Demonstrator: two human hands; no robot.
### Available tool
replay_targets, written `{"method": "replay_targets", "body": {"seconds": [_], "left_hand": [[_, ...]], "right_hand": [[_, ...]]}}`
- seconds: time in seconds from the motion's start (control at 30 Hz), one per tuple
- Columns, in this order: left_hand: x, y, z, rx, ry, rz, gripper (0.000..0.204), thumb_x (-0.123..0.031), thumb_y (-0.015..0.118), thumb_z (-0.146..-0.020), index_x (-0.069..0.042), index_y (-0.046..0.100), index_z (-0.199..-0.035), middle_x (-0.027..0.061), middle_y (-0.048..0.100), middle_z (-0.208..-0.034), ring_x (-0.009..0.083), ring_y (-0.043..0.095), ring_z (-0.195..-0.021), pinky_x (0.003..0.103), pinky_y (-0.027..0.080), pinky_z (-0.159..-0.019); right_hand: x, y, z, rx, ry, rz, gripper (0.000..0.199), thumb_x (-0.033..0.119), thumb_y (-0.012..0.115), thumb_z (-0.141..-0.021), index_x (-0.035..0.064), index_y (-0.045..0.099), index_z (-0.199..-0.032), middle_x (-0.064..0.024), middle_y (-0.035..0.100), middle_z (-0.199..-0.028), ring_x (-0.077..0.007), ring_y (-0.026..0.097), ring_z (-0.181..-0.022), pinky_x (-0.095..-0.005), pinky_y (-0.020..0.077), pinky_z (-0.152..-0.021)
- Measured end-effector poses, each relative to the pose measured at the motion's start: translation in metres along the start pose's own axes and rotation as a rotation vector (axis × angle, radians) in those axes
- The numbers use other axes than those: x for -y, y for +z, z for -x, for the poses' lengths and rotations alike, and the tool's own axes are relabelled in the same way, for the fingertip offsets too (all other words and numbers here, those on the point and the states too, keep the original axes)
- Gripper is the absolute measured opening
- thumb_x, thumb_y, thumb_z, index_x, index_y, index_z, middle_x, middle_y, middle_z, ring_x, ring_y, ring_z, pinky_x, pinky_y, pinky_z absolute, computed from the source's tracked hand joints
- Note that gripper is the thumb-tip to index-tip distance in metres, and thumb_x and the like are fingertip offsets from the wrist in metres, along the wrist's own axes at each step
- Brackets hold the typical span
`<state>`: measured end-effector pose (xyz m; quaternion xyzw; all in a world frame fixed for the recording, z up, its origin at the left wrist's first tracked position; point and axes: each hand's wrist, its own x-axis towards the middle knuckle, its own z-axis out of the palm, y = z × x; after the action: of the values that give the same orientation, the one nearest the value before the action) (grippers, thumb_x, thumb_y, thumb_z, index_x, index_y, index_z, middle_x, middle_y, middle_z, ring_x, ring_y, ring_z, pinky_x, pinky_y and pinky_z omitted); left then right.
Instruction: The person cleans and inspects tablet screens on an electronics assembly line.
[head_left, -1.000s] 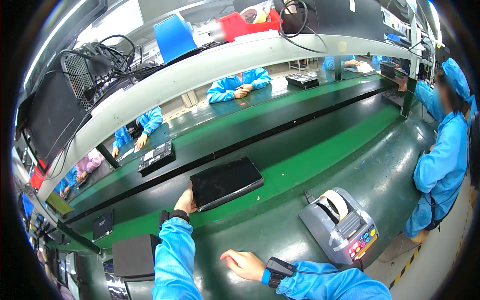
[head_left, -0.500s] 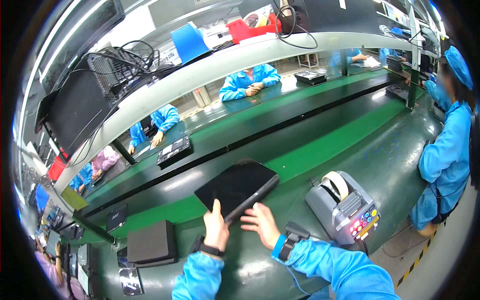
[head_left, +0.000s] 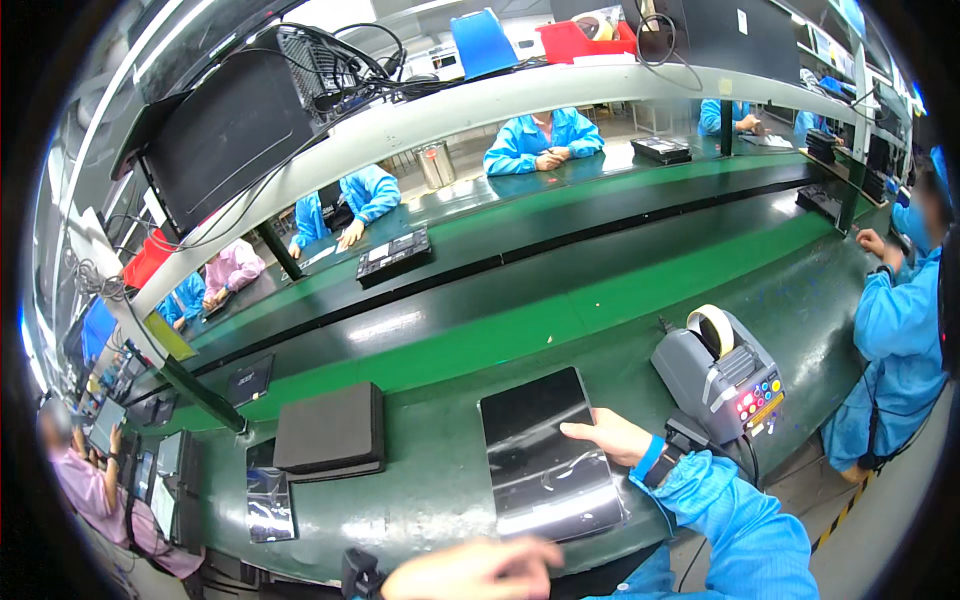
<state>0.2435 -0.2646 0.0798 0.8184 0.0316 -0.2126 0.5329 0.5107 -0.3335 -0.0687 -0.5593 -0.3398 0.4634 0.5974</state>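
Note:
A flat black tablet [head_left: 545, 440] lies at the near middle of the green bench, its long side pointing toward me. Its nearer half is glossy, and a clear film edge seems to show at the lower right corner. My right hand [head_left: 615, 436] grips the right edge, thumb on the top face and the other fingers mostly hidden. Below the tablet's near edge, my left hand [head_left: 480, 566] is smeared by motion. It is apart from the tablet, and its finger pose is unclear.
A grey tape dispenser [head_left: 718, 375] with lit buttons stands right of the tablet. To the left are a black foam block [head_left: 330, 430] and a glossy dark panel [head_left: 269, 505]. A black device [head_left: 394, 255] sits across the belt [head_left: 520, 350]. A co-worker in blue [head_left: 895, 330] is at right.
The tablet has come nearer to me, turned, and now lies on the bench. My left hand has left it and moved down; my right hand has taken its right edge. The view has shifted.

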Motion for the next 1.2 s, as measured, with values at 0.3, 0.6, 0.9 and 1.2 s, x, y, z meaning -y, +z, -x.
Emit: {"method": "replay_targets", "body": {"seconds": [0.3, 0.6, 0.9, 1.2], "left_hand": [[0.139, -0.106, -0.162, -1.243, 0.094, -0.634, 0.024, -0.023, 0.064, -0.085, -0.001, 0.062, -0.095, 0.0162, 0.061, -0.092, 0.0342, 0.059, -0.088, 0.042, 0.048, -0.079], [0.154, -0.117, -0.185, -1.169, 0.204, -0.327, 0.020, -0.020, 0.066, -0.083, 0.000, 0.069, -0.084, 0.0150, 0.058, -0.081, 0.0290, 0.059, -0.077, 0.038, 0.048, -0.071], [0.153, -0.116, -0.180, -1.110, 0.150, -0.347, 0.018, -0.023, 0.065, -0.084, -0.006, 0.071, -0.086, 0.0132, 0.057, -0.083, 0.0293, 0.055, -0.086, 0.040, 0.045, -0.078], [0.137, -0.122, -0.140, -1.187, -0.205, -0.415, 0.022, -0.025, 0.059, -0.087, -0.003, 0.058, -0.083, 0.0146, 0.062, -0.082, 0.0356, 0.059, -0.082, 0.044, 0.048, -0.074]], "right_hand": [[0.022, 0.020, 0.081, -0.563, -0.286, 0.876, 0.023, 0.024, 0.069, -0.082, 0.0032, 0.061, -0.089, -0.0119, 0.059, -0.082, -0.0281, 0.062, -0.076, -0.0380, 0.0500, -0.069], [-0.009, 0.031, 0.084, -0.573, -0.022, 0.853, 0.037, 0.039, 0.066, -0.086, 0.0044, 0.055, -0.077, -0.0071, 0.059, -0.057, -0.0187, 0.058, -0.050, -0.0339, 0.0441, -0.049], [-0.026, 0.025, 0.083, -0.599, -0.090, 0.687, 0.029, 0.025, 0.068, -0.087, 0.0025, 0.056, -0.073, -0.0041, 0.052, -0.052, -0.0090, 0.048, -0.047, -0.0269, 0.0389, -0.046], [0.001, 0.013, 0.056, -0.473, 0.036, 0.803, 0.043, 0.040, 0.056, -0.091, 0.0010, 0.059, -0.075, -0.0186, 0.059, -0.059, -0.0361, 0.060, -0.056, -0.0423, 0.0450, -0.053]]}}
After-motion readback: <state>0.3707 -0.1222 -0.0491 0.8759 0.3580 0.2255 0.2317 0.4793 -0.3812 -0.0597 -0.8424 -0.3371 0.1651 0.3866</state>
